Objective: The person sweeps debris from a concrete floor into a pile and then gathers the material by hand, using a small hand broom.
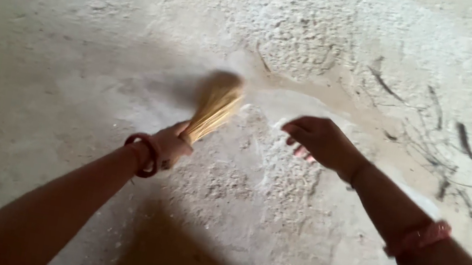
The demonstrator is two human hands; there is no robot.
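Left hand point(173, 144) closed in a fist round the bound neck of a short straw-coloured grass hand broom point(213, 108), bristles angled up and away toward the middle of the rough grey concrete floor point(40, 42), probably gripped low for short, quick strokes. Right hand point(320, 141) empty, palm down, fingers loosely curled and half open, hovering just right of the broom, seemingly for balance. Spread across the floor's far part and between the arms: pale crumbly dust and grit point(292, 27). Toward the floor's right edge: scattered dark thin twigs point(439, 141). Broom blurred at its fanned tip, bristles pale gold, tightly bunched at the grip. Round the left wrist: dark red bangle point(144, 154); on the right forearm: pinkish-red bangle point(420, 237).
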